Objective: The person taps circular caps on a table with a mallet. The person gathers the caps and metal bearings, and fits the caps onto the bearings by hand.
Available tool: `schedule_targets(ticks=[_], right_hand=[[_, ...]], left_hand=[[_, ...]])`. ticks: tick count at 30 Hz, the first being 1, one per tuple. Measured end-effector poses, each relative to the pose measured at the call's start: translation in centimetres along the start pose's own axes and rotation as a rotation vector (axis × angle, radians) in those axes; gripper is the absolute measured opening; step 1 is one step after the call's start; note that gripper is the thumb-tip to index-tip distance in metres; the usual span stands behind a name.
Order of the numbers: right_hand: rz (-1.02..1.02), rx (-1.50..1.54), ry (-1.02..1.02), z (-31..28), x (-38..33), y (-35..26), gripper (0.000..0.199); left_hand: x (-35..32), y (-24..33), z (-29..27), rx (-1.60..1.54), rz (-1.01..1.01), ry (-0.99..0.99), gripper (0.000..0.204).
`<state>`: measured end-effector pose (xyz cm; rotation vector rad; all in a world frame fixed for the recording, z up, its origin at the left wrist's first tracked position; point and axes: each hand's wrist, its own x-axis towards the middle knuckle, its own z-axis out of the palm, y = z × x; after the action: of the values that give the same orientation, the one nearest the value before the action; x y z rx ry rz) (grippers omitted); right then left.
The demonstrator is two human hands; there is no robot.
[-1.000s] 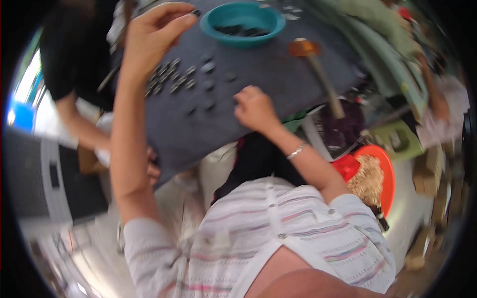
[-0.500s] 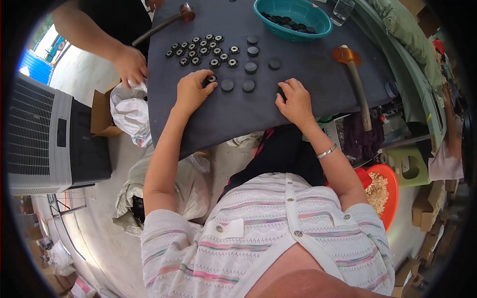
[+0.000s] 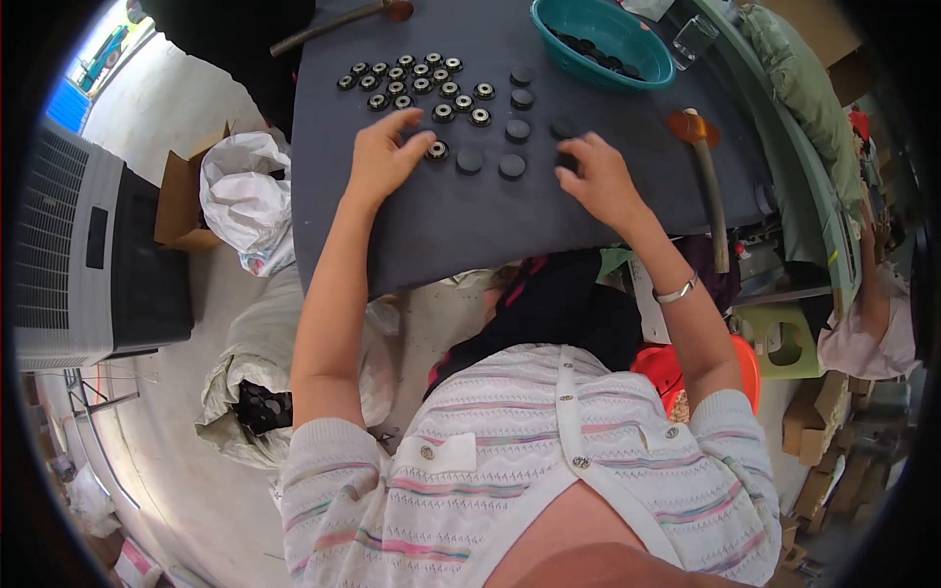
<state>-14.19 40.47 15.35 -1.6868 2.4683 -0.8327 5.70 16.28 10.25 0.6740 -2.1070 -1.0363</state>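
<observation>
Seen from the head view, the person's left hand is over the grey-covered table, thumb and forefinger spread apart with nothing gripped between them, the thumb beside the nearest ringed disc, though I can't tell whether they touch; the right hand has its fingers curled near a plain dark disc, and blur keeps me from saying whether it grasps anything; between the hands lie more plain discs, while a cluster of ringed discs spreads beyond the left fingers; a mallet with an amber head lies to the right of the right hand, hemming in that side; farther back are a teal basin of dark pieces, a clear glass just beside it, and a second mallet at the far left edge; down on the floor, a white sack, a carton and a bulky pale sack crowd the left, near a grey slatted machine; an orange tub and a green stool take up the right.
</observation>
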Motion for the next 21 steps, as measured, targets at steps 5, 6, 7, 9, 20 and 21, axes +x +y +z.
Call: schedule_targets(ticks=[5,6,7,9,20,21], right_hand=[[-0.359,0.131,-0.072,1.5,6.2,-5.7,0.031],[-0.425,0.133,-0.099,2.2,7.3,-6.6,0.031],[-0.444,0.080,-0.149,3.0,8.3,-7.3,0.031],[-0.444,-0.047,-0.267,4.7,9.7,-8.2,0.031],[-0.476,-0.233,-0.427,8.0,11.1,-8.3,0.024],[-0.489,-0.227,-0.431,8.0,11.1,-8.4,0.023]], left_hand=[[1.3,-1.1,-0.1,0.022,-0.025,0.186,0.030],[1.3,-1.2,-0.2,0.050,-0.044,0.203,0.028],[1.3,-1.2,-0.4,0.055,-0.036,0.217,0.026],[1.3,-1.3,-0.7,0.075,-0.050,0.237,0.023],[1.6,-1.1,-0.9,0.139,-0.009,0.221,0.022],[1.6,-1.1,-0.8,0.144,-0.006,0.212,0.022]])
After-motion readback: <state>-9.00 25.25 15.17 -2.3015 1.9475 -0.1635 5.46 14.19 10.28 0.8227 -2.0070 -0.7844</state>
